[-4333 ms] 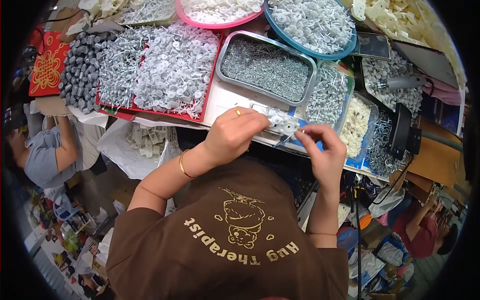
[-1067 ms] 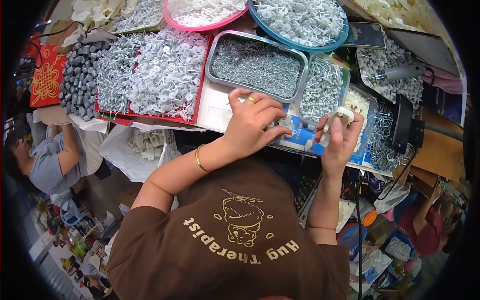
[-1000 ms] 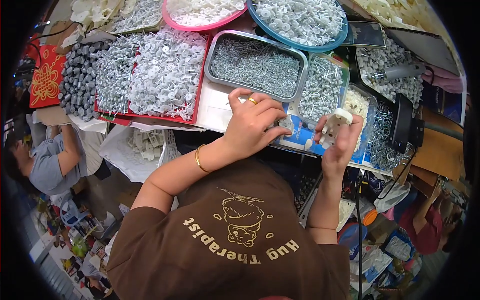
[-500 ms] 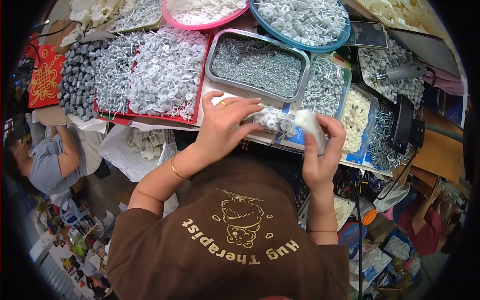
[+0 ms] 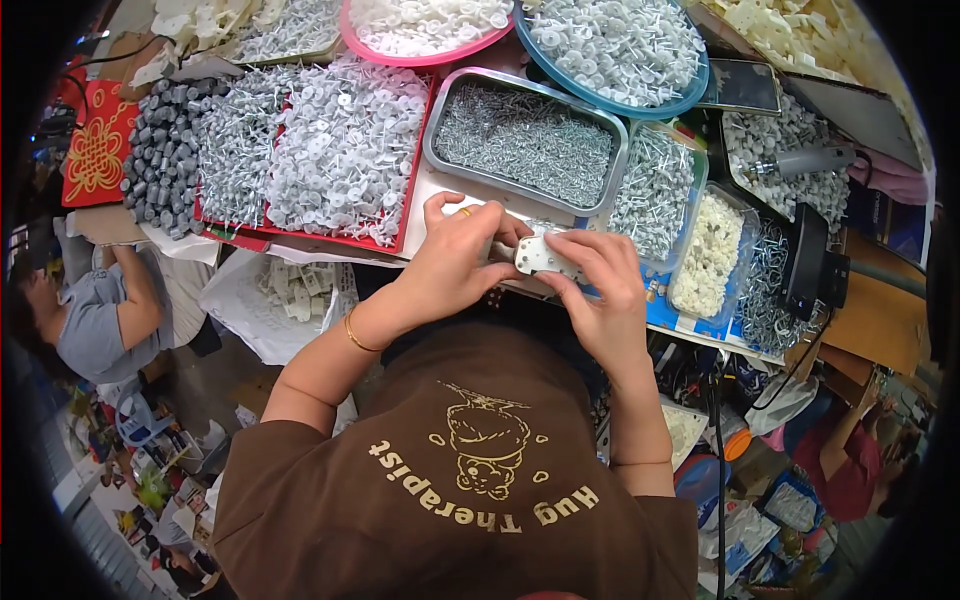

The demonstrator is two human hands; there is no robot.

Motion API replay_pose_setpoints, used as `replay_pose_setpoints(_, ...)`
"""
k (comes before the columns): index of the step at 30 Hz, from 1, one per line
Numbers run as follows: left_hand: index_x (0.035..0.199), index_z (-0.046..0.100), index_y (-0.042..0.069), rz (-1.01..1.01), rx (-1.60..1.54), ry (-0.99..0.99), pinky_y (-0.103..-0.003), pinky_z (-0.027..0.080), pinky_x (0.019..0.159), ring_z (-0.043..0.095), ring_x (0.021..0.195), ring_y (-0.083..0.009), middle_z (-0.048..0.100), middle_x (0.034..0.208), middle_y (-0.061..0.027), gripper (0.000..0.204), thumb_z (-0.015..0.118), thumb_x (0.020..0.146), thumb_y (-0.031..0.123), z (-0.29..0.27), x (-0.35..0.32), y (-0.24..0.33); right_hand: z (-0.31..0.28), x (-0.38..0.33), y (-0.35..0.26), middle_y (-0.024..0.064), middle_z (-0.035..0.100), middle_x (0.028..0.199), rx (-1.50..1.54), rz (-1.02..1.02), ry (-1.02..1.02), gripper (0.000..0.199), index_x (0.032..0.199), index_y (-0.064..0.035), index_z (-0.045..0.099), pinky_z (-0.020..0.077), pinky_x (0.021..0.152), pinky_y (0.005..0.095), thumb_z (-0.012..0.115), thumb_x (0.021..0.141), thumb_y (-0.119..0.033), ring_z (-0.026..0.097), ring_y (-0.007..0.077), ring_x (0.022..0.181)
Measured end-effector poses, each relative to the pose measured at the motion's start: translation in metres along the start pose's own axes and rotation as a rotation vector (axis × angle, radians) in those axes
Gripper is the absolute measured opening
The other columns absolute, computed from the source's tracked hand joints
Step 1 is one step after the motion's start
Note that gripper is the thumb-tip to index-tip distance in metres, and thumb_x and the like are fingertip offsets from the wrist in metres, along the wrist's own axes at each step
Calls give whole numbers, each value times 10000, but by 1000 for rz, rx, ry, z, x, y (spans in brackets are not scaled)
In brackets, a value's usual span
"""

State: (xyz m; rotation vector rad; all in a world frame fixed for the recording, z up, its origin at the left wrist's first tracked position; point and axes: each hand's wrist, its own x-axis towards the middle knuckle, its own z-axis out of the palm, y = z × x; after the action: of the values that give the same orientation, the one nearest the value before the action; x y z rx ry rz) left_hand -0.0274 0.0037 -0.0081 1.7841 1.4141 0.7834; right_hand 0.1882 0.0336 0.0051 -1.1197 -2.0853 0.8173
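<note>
In the head view, the person's left hand (image 5: pixel 455 262) and right hand (image 5: pixel 603 290) meet just above the near edge of the work table (image 5: pixel 440 195). Both pinch a small white plastic piece (image 5: pixel 541 255) between them: the left fingers curl over its left end, and the right thumb and fingertips close on its right end. The piece sits between the two hands, in front of the metal tray (image 5: pixel 527 140) of small grey screws. A thin gold bangle (image 5: pixel 352 332) circles the left wrist.

Left of the metal tray lies a red tray (image 5: pixel 400 210) heaped with white-capped nails, with a cluster of grey cylinders (image 5: pixel 160 160) at its far left. Beyond that, at the table's left edge, a red square card (image 5: pixel 95 150) carries a gold knot pattern. Further back stand a pink round basin (image 5: pixel 420 25) of white discs and a blue round basin (image 5: pixel 615 50) of white-headed nails. Right of the metal tray, a clear rectangular tub (image 5: pixel 655 190) holds nails, and another clear tub (image 5: pixel 710 250) holds white pieces; both rest on a blue sheet (image 5: pixel 665 315). A black device (image 5: pixel 805 260) stands at the right.

Below the table's left side, another person in a grey shirt (image 5: pixel 95 325) is seated.
</note>
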Motion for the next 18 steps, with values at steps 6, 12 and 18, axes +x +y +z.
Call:
replay_pose_setpoints(6,1267,554,119,151,202,72,-488,233,1060,623,995,-200,676,1040,-23,617,840,766,337,5,-1,9,-12,5,-9,116,671,1132,-8,14,-38,421,1153,-54,716,477,903,395,813,745,-85,599,306,1032)
replay_pose_setpoints(12,1202,671,139,141,185,72,-469,236,1081,620,1040,-183,689,1073,-11,470,812,798,334,6,3,9,-24,-6,1,127,646,1122,-94,106,-47,433,1186,-56,706,483,878,379,805,766,-81,604,294,1025)
replay_pose_setpoints(18,1118,710,146,128,166,50,-467,241,1078,625,1011,-169,688,963,10,375,816,794,303,2,11,12,-24,-8,5,115,629,1047,15,171,-48,372,1156,-47,713,501,748,332,791,791,-58,621,241,894)
